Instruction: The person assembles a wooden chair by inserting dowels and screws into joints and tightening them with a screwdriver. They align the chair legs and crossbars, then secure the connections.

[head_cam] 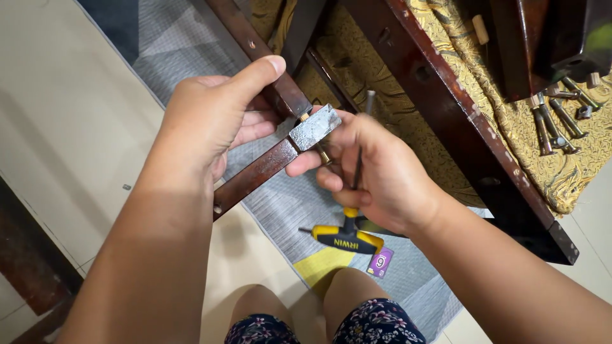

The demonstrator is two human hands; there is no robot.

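Note:
My left hand (213, 121) grips a dark brown wooden furniture rail (255, 175) near its joint, thumb stretched along the upper piece. At the joint sits a small grey metal block (314, 126) with a brass bolt (324, 155) through it. My right hand (376, 172) holds the thin shaft of a T-handle hex key, fingertips touching the bolt and block. Its yellow and black handle (347, 237) hangs below my palm.
A grey mat (287, 204) lies on the tiled floor under the parts. A long dark wooden beam (459, 127) runs diagonally to the right. Several bolts (558, 124) rest on a golden patterned cloth (529, 153) at top right. My knees show at the bottom.

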